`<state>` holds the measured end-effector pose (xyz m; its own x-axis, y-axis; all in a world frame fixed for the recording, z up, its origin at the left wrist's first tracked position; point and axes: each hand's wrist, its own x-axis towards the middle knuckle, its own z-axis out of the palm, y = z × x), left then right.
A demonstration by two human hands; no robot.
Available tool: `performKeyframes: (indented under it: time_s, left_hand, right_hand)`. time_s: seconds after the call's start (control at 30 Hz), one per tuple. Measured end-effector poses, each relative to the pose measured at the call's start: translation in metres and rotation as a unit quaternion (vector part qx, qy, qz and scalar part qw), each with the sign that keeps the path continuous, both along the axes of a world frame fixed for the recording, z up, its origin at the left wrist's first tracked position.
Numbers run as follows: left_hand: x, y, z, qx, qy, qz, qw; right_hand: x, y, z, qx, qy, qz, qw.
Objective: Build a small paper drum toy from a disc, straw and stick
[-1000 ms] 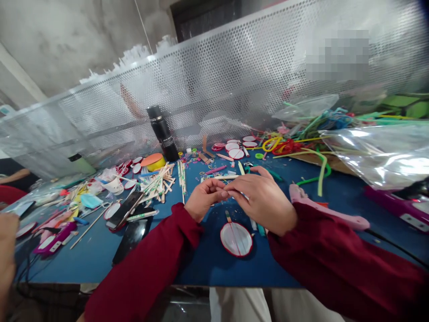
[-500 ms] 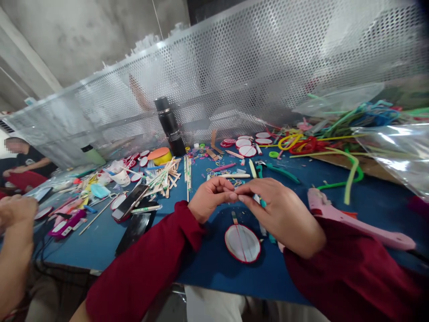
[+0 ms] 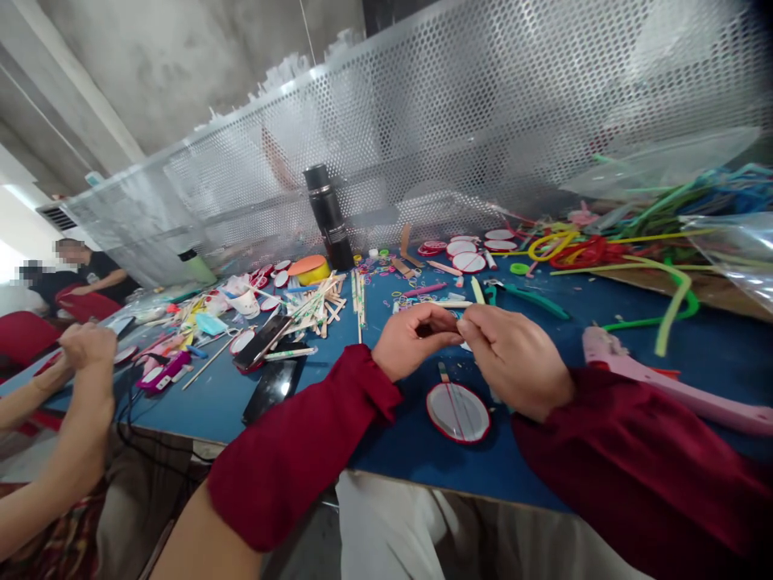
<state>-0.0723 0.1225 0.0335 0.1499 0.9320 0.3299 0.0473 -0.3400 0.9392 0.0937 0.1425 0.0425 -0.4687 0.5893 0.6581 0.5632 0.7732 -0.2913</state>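
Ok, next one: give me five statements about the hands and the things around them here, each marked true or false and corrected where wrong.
1. A round white disc with a red rim lies on the flat blue tabletop. True.
2. The person's bare left hand holds that disc. False: the disc is in neither hand.
3. The fingertips of the left hand and the bare right hand are close together. True.
4. A pink plastic gun-shaped tool lies to the disc's left in the picture. False: it lies to the right.
5. A black cylindrical bottle stands before the grey perforated panel. True.
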Motion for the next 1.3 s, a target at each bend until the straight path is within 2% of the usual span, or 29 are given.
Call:
performKeyframes:
  time_s: [0.13, 0.3, 0.47, 0.57, 0.63, 0.77, 0.93, 1.03, 1.3]
  left_hand:
    - [0.0, 0.0, -0.002, 0.008, 0.021, 0.016, 1.0]
    - [0.001, -0.001, -0.002, 0.017, 0.021, 0.022, 0.999]
    - [0.001, -0.003, 0.0, 0.036, 0.037, 0.019, 0.998]
    - [0.001, -0.005, 0.002, 0.017, 0.047, 0.016, 0.999]
    - [0.0, -0.006, 0.003, 0.003, 0.048, 0.018, 0.999]
    - [-0.001, -0.006, 0.004, -0.012, 0.034, 0.034, 0.999]
    - [-0.002, -0.004, 0.002, -0.029, 0.031, 0.022, 0.999]
    - [-0.002, -0.004, 0.001, -0.039, 0.025, 0.019, 0.999]
    - [0.002, -0.009, 0.007, -0.117, -0.034, 0.033, 0.992]
  right_hand:
    - [0.0, 0.0, 0.002, 0.004, -0.013, -0.02, 1.0]
    - [-0.001, 0.0, 0.001, -0.044, -0.003, -0.038, 0.998]
    - [-0.003, 0.001, 0.0, -0.112, 0.042, 0.002, 0.993]
    - [-0.001, 0.004, -0.001, -0.171, 0.105, 0.043, 0.979]
    - [0.001, 0.008, 0.0, -0.187, 0.156, 0.045, 0.969]
    - [0.006, 0.014, 0.003, -0.149, 0.187, 0.036, 0.97]
    - [0.007, 0.011, 0.007, -0.114, 0.154, 0.079, 0.978]
    - [0.006, 0.008, 0.007, -0.09, 0.118, 0.08, 0.986]
    - [0.005, 0.004, 0.008, -0.06, 0.113, 0.068, 0.989]
